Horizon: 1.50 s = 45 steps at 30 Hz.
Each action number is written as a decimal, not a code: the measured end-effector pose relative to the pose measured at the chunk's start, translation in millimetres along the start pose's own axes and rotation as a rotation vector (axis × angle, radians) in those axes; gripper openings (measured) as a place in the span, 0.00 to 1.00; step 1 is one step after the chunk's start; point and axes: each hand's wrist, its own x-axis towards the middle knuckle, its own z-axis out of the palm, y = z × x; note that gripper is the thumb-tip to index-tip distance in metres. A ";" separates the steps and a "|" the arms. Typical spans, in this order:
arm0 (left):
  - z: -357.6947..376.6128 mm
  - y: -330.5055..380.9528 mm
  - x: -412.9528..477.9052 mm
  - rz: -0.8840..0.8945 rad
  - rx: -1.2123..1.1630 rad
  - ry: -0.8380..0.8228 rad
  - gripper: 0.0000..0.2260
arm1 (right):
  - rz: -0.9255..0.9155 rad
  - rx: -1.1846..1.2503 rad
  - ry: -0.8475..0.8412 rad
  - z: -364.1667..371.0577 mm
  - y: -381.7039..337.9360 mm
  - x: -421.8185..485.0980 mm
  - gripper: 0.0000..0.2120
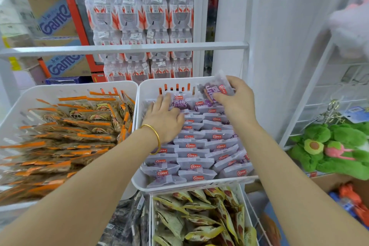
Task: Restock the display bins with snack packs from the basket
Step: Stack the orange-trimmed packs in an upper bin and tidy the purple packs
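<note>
Purple packs (199, 146) filling the white bin (144, 90)
Right hand (236, 104) pinches one pack (216, 87) at the back, left hand (164, 119) flat on the others; next, probably tuck it in.

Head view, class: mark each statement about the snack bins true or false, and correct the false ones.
1. The right hand holds a purple pack. True.
2. The left hand grips an orange pack. False: it rests on the purple packs in the right bin.
3. A gold bangle sits on the left wrist. True.
4. The left bin holds yellow packs. False: it holds orange-edged packs; the yellow packs lie in a lower bin.
5. A green toy lies left of the bins. False: the green plush toy lies to their right.
</note>
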 end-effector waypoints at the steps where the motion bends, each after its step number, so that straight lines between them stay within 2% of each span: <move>1: 0.5 -1.3 0.1 0.004 -0.017 0.004 0.21 | -0.034 -0.024 -0.045 1.2 -1.0 2.5 0.15; 4: 1.2 -4.0 0.4 0.018 -0.034 -0.003 0.21 | -0.110 -0.094 -0.166 10.8 -3.8 11.9 0.18; 7: 1.9 -4.9 0.8 0.020 -0.032 -0.001 0.20 | -0.163 -0.130 -0.204 21.7 -6.9 22.6 0.19; 11: 1.4 -5.2 0.7 0.010 -0.070 0.006 0.19 | -0.235 -0.420 -0.294 33.7 2.6 30.6 0.18; 14: 0.7 -6.3 -0.1 0.004 -0.088 0.005 0.18 | -0.302 -0.595 -0.282 34.7 6.5 35.9 0.19; 21: 2.3 -5.3 1.2 -0.022 -0.130 0.044 0.18 | -0.434 -0.899 -0.243 46.3 12.8 37.8 0.13; 24: 1.1 -4.7 3.4 -0.040 -0.107 0.082 0.17 | -0.531 -1.010 -0.302 57.9 20.9 33.3 0.15; 26: 0.7 -3.9 5.9 -0.054 -0.101 0.111 0.17 | -0.528 -0.995 -0.364 57.7 22.9 36.1 0.16; 29: 2.9 -5.9 9.0 -0.053 -0.175 0.201 0.13 | -0.406 -0.684 -0.400 45.2 24.6 36.8 0.23; 30: 3.3 -7.7 9.9 -0.051 -0.217 0.231 0.11 | -0.388 -0.577 -0.367 40.3 25.0 35.5 0.21; 33: 2.6 -11.6 12.5 -0.047 -0.286 0.258 0.09 | -0.403 -0.450 -0.268 31.2 25.6 29.8 0.09; 36: 1.0 -11.8 13.3 -0.042 -0.271 0.255 0.08 | -0.323 -0.292 -0.335 31.2 24.3 26.7 0.07; 45: 1.5 -2.3 6.8 -0.035 -0.134 0.283 0.08 | -0.326 -0.393 -0.402 29.6 33.2 26.0 0.14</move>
